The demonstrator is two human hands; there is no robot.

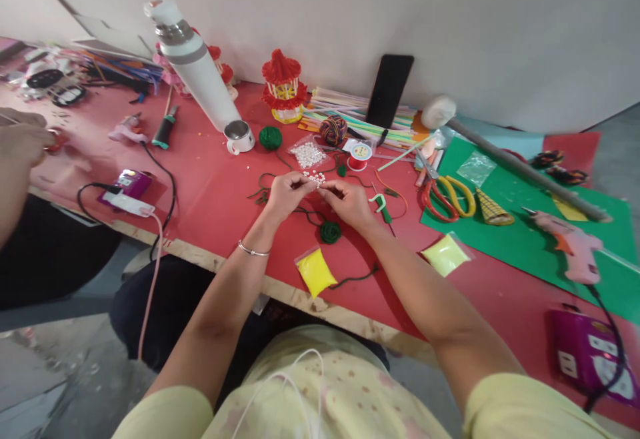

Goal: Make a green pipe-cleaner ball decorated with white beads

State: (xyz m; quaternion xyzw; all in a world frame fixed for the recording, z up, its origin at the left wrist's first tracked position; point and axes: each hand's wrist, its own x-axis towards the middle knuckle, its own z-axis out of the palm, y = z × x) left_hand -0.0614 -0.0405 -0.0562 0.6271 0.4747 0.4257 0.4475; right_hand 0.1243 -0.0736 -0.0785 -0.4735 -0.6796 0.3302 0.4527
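Where the two hands meet above the red bench (200, 225), a small cluster of white pearl beads (315, 176) sits at their fingertips. Left hand (285, 193) and right hand (349, 203) both seem pinched on its near edge, probably because beads so tiny call for a fingertip grip; whether a thread runs through them is too small to tell. Both forearms reach forward and converge, wrists low, thumbs facing each other. Just beyond lie a clear bag of loose pearls (309, 154) and a red thread spool (360, 153), presumably kept there for easy reach. A dark green yarn ball (330, 231) rests nearer the body, beside a yellow packet (316, 272). Farther right, red-and-yellow-handled scissors (447, 197) and a pink glue gun (570, 242) lie apart, likely leaving the working spot uncluttered.
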